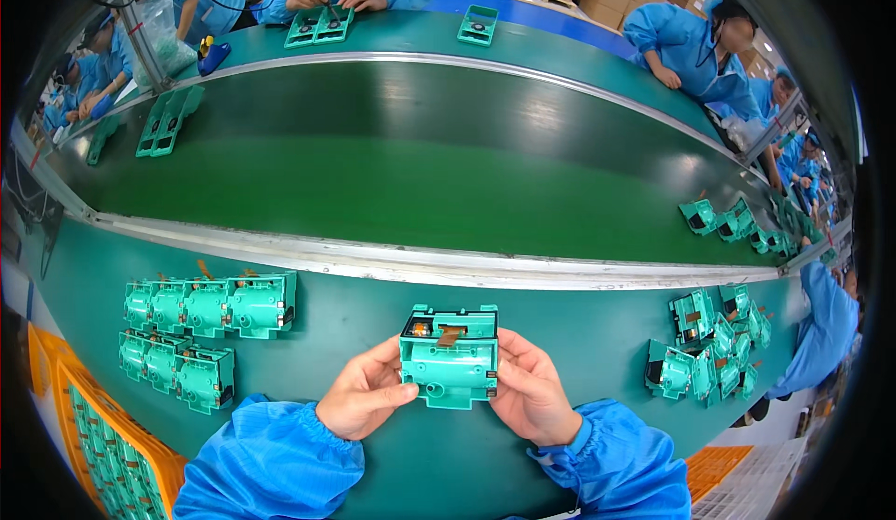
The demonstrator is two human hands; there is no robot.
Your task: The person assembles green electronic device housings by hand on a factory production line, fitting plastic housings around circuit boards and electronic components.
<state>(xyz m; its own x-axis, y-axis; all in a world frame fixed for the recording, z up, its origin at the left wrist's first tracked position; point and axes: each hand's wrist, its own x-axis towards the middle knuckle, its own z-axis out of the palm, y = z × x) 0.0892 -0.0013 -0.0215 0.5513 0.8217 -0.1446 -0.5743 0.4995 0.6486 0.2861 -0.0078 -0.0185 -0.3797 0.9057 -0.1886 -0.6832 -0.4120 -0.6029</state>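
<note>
Between my two hands, just above the green worktable (pixel 364 469), I hold a teal plastic housing (pixel 450 367) with a rounded front. A brown flat ribbon cable (pixel 451 335) sticks out near its top, beside a dark window with a copper-coloured part. My left hand (pixel 369 389) grips the left side, thumb on the front lower corner. My right hand (pixel 534 391) closes on the right side, thumb along the edge near small dark contacts. Both sleeves are blue. The back of the housing is hidden.
Two rows of similar housings (pixel 207 305) stand at my left, and a loose cluster (pixel 714 347) lies at right. Beyond a pale metal rail runs a green conveyor belt (pixel 401 156) carrying more teal parts (pixel 170 120). An orange crate (pixel 70 371) sits lower left. Co-workers in blue work opposite.
</note>
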